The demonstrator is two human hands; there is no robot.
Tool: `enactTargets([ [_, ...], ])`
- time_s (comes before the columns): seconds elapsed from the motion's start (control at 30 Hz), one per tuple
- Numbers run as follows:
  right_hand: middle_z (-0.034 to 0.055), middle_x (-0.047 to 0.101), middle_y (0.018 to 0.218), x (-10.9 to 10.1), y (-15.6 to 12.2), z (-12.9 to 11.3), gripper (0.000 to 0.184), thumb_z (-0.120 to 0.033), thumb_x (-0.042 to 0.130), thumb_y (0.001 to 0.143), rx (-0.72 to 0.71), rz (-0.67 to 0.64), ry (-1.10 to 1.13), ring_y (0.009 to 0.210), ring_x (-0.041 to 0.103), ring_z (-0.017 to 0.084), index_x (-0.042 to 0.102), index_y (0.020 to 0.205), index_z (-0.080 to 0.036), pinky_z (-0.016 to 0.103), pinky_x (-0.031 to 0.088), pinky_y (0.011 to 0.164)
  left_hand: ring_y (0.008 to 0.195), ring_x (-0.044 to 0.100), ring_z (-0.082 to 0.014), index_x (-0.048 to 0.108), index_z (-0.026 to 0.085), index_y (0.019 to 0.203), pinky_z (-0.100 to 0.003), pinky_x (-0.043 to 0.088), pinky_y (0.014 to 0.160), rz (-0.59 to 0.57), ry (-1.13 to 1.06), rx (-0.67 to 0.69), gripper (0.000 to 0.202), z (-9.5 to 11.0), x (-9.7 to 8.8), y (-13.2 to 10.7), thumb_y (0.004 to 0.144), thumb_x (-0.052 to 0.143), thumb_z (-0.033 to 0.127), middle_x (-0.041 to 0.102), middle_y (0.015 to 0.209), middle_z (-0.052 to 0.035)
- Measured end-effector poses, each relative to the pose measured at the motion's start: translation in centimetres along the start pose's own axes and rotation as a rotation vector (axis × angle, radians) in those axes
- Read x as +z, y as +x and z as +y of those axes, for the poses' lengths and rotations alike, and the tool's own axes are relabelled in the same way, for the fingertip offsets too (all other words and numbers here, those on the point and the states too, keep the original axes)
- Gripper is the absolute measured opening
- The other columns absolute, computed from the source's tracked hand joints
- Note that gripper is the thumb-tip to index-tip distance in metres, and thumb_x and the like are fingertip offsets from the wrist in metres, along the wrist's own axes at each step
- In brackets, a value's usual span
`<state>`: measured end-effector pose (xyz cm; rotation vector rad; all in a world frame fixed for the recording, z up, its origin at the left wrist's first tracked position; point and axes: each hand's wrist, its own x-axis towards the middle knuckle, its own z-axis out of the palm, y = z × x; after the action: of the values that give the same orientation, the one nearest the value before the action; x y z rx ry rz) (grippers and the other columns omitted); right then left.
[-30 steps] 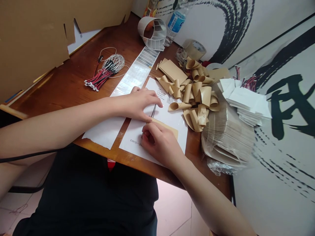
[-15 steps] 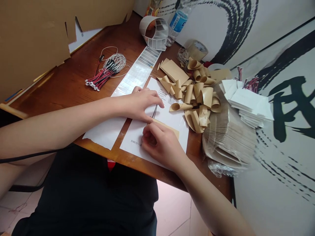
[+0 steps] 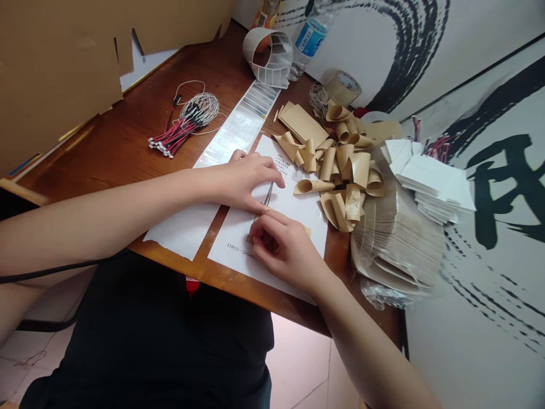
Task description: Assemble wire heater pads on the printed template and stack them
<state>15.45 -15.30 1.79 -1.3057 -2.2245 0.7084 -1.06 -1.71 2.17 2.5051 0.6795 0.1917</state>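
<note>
My left hand (image 3: pixel 242 179) rests on a white sheet (image 3: pixel 238 236) at the desk's near edge, its fingers closed around thin metal tweezers (image 3: pixel 267 195) that point down toward my right hand. My right hand (image 3: pixel 283 250) lies just below, fingertips pinched on the left end of a flat tan paper strip (image 3: pixel 305 229) on the same sheet. This hand covers most of the strip. Printed text "DRS-200" shows beside its fingertips.
A heap of curled tan strips (image 3: pixel 343 167) lies to the right of the sheet, with a stack of clear sleeves (image 3: pixel 398 241) and white cards (image 3: pixel 434 182) beyond. A label strip (image 3: pixel 236 133), its roll (image 3: pixel 270 54), a water bottle (image 3: pixel 309 34), a tape roll (image 3: pixel 343 85) and red wires (image 3: pixel 181 128) lie farther back.
My right hand has slid slightly right and down over the tan strip, covering more of it and uncovering more of the printed text. My left hand and the tweezers have barely moved.
</note>
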Motion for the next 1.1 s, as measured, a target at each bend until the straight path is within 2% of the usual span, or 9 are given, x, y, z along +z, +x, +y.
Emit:
enactTargets([
  [0.27,0.001,0.06,0.085,-0.06,0.11,0.14,0.014,-0.006,0.056,0.082,-0.009,-0.069,-0.065,0.068,0.054,0.012,0.059,0.084,-0.02,0.024,0.042,0.062,0.135,0.049,-0.0322,0.065,0.026,0.136,-0.047,0.023,0.115,-0.001,-0.003,-0.008,0.059,-0.01,-0.01,-0.04,0.081,0.064,0.048,0.059,0.143,-0.0113],
  [0.43,-0.0015,0.057,0.079,-0.11,0.21,0.11,0.015,-0.006,0.056,0.082,-0.023,-0.09,-0.101,0.062,0.049,0.01,0.059,0.085,-0.021,0.024,0.038,0.061,0.136,0.048,-0.0325,0.065,0.026,0.137,-0.048,0.024,0.115,-0.006,0.001,-0.018,0.06,-0.08,-0.03,-0.01,0.081,0.065,0.047,0.058,0.145,-0.0114],
  [1.1,-0.0026,0.057,0.076,-0.24,0.27,0.27,0.013,-0.009,0.058,0.08,0.064,-0.117,-0.018,0.063,0.049,0.011,0.058,0.083,-0.022,0.025,0.038,0.063,0.137,0.047,-0.0341,0.065,0.027,0.137,-0.046,0.022,0.114,0.001,-0.011,-0.005,0.06,-0.64,0.17,0.15,0.082,0.066,0.052,0.058,0.145,-0.0111],
])
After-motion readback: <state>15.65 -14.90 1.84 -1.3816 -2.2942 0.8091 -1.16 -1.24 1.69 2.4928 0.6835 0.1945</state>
